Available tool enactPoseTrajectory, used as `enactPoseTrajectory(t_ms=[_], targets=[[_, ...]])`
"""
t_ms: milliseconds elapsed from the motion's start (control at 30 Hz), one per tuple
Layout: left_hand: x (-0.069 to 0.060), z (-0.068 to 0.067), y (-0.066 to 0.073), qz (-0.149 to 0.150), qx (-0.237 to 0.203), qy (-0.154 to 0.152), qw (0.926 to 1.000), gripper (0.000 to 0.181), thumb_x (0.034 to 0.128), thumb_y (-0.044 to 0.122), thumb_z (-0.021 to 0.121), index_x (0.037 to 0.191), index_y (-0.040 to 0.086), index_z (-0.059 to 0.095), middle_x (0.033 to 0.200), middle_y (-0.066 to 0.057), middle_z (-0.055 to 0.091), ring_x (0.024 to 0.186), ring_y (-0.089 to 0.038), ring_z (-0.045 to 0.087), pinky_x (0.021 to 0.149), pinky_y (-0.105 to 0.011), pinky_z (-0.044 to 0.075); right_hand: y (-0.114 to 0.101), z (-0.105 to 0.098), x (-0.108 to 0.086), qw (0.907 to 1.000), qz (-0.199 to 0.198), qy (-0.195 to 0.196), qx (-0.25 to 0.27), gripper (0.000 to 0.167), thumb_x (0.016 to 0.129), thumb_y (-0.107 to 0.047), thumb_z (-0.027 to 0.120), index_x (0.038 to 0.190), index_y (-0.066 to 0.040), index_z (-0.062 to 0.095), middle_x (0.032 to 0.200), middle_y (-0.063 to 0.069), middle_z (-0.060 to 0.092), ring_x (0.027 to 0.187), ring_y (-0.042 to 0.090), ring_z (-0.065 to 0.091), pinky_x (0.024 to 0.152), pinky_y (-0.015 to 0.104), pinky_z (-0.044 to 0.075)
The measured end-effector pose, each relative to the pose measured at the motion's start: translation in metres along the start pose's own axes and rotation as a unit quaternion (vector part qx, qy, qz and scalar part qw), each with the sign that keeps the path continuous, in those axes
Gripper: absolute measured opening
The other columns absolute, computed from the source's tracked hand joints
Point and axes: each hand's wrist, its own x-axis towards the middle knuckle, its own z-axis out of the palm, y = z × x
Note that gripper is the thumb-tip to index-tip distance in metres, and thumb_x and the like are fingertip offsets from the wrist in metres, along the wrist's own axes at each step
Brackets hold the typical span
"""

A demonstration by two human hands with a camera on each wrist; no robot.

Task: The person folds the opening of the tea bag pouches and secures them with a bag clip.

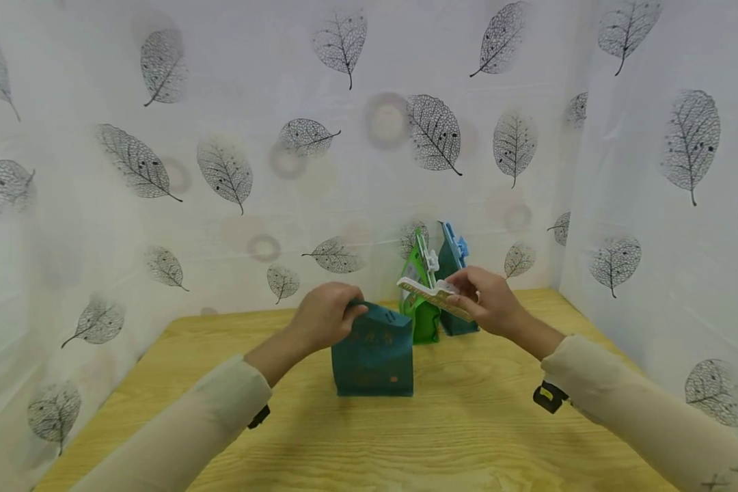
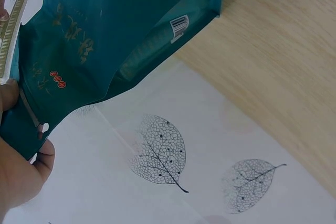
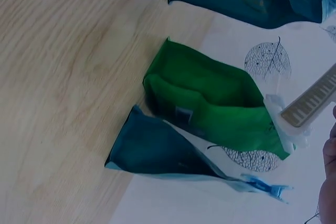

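A dark teal pouch bag (image 1: 372, 359) with gold lettering stands upright on the table. My left hand (image 1: 326, 314) pinches its top edge at the left corner; the left wrist view shows the thumb and fingers on the bag's mouth. Right of it, my right hand (image 1: 488, 301) holds a white bag clip (image 1: 433, 297), a long strip with a ribbed beige face, tilted in the air near the bag's top. In the right wrist view the clip (image 3: 310, 98) appears at the right edge, with only part of the hand (image 3: 328, 166) visible.
Behind the clip stand a green bag (image 1: 427, 324) closed with a white clip (image 1: 429, 260) and another teal bag (image 1: 452, 263) with a blue clip (image 1: 461, 247). All stand on a wood-grain table (image 1: 467, 424). A leaf-patterned curtain (image 1: 252, 102) encloses the back and sides.
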Motion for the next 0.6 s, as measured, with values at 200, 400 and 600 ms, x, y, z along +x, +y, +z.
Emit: enactPoseTrajectory(t_ms=[200, 400, 600], targets=[[0.0, 0.001, 0.0, -0.001, 0.0, -0.002, 1.0, 0.01, 0.0928, 0.017, 0.071, 0.085, 0.01, 0.069, 0.076, 0.0, 0.067, 0.068, -0.015, 0.061, 0.067, -0.034, 0.052, -0.009, 0.007, 0.0, 0.9991, 0.007, -0.038, 0.018, 0.02, 0.084, 0.001, 0.075, 0.101, -0.002, 0.066, 0.079, -0.001, 0.058, 0.064, 0.002, 0.043, 0.053, 0.022, 0.04], [0.0, 0.001, 0.0, 0.002, 0.0, -0.003, 1.0, 0.011, 0.0927, 0.017, 0.071, 0.084, 0.011, 0.068, 0.076, 0.001, 0.067, 0.068, -0.014, 0.06, 0.067, -0.034, 0.052, -0.014, 0.012, 0.001, 0.997, 0.002, -0.064, 0.044, 0.016, 0.085, -0.001, 0.075, 0.097, -0.005, 0.066, 0.076, -0.003, 0.058, 0.061, 0.0, 0.041, 0.052, 0.022, 0.04], [0.001, 0.001, -0.001, 0.006, 0.002, -0.001, 1.0, 0.011, 0.0925, 0.017, 0.072, 0.084, 0.011, 0.067, 0.076, 0.001, 0.066, 0.068, -0.014, 0.059, 0.067, -0.034, 0.051, -0.015, 0.019, 0.005, 0.9967, -0.007, -0.063, 0.051, 0.015, 0.084, -0.002, 0.076, 0.094, -0.007, 0.066, 0.075, -0.004, 0.058, 0.061, 0.0, 0.043, 0.052, 0.022, 0.041]])
